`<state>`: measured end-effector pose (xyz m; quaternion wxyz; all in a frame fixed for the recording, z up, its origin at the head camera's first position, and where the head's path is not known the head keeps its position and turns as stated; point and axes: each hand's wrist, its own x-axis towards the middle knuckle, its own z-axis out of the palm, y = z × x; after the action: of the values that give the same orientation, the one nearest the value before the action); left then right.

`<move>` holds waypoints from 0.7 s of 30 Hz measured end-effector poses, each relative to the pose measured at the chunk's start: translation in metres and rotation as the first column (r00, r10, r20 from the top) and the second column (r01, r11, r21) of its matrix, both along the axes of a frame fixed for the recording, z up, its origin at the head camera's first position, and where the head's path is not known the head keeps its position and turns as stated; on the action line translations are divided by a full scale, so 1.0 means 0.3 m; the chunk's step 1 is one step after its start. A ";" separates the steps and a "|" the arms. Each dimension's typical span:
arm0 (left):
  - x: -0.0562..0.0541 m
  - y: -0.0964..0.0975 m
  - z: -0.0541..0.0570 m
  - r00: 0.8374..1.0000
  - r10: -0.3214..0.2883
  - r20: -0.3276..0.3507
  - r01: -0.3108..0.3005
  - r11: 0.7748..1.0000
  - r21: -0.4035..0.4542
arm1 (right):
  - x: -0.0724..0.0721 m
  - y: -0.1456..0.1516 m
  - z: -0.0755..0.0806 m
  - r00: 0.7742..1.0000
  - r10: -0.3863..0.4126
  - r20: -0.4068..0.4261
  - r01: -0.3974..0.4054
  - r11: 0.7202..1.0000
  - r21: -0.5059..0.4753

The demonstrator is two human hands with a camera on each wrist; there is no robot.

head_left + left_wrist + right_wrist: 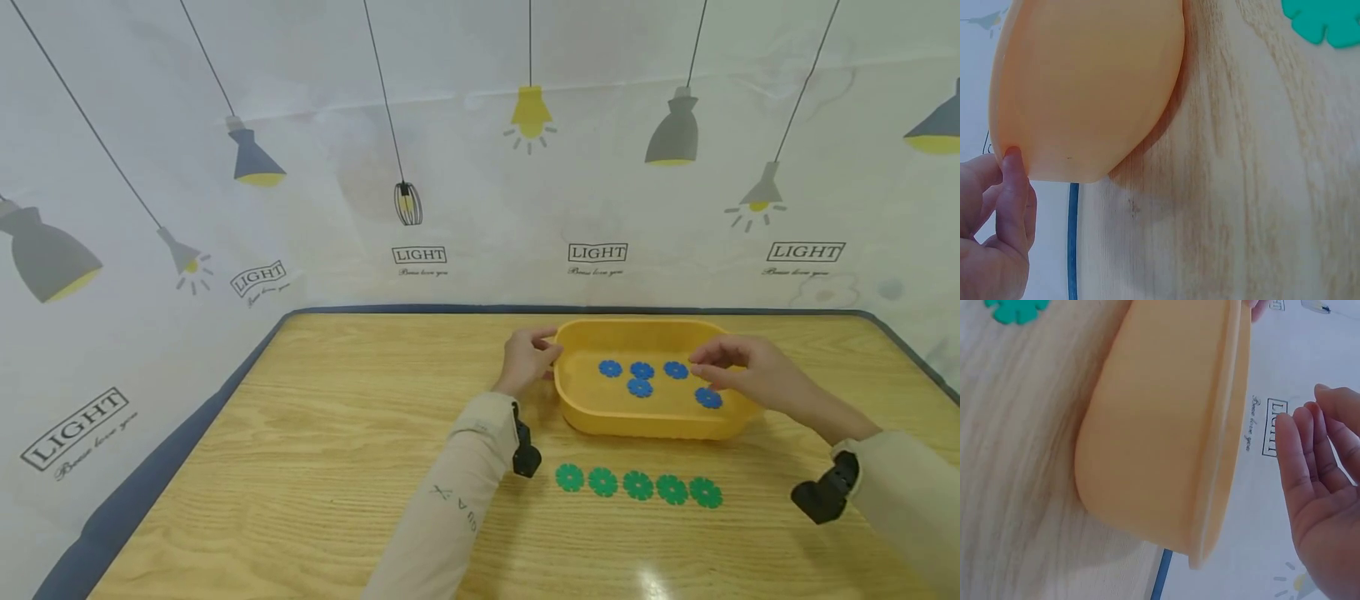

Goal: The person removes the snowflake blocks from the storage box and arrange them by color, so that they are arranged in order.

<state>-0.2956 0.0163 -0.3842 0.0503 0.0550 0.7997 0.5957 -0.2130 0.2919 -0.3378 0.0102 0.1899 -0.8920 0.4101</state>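
A yellow plastic basin (645, 427) stands on the wooden table. Several blue flower-shaped discs (640, 388) with notched edges lie inside it. At the basin's left end, my left hand (527, 360) pinches the rim between thumb and fingers; the left wrist view shows fingertips (1012, 164) against the basin's outer wall (1091, 94). Over the right end hovers my right hand (742, 367), fingers loosely bent. The right wrist view shows nothing held in that hand (1325, 481). Close below its fingertips lies one blue disc (708, 398).
In front of the basin, several green flower-shaped discs (638, 485) form a row on the table (337, 433). Behind the table's far edge hangs a white backdrop (480, 167) printed with lamps. Each wrist carries a black camera mount (527, 450).
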 end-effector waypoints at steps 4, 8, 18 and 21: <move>0.002 0.000 0.001 1.000 0.002 -0.005 -0.002 1.000 -0.005 | -0.058 -0.001 -0.006 0.999 -0.037 0.036 0.036 0.999 0.024; 0.001 -0.001 0.000 1.000 0.006 -0.006 -0.006 1.000 -0.006 | -0.104 -0.005 -0.021 0.994 -0.068 0.085 0.064 0.997 0.045; 0.001 0.000 0.005 1.000 0.009 0.005 -0.009 1.000 -0.007 | -0.177 -0.002 -0.088 0.974 -0.130 0.186 0.122 0.991 0.053; 0.004 0.001 0.008 1.000 0.010 0.006 -0.010 1.000 -0.009 | -0.184 -0.005 -0.106 0.969 -0.159 0.188 0.144 0.985 0.092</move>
<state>-0.2946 0.0167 -0.3816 0.0500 0.0492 0.8024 0.5927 -0.2681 0.2905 -0.3697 -0.0533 0.0803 -0.9159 0.3897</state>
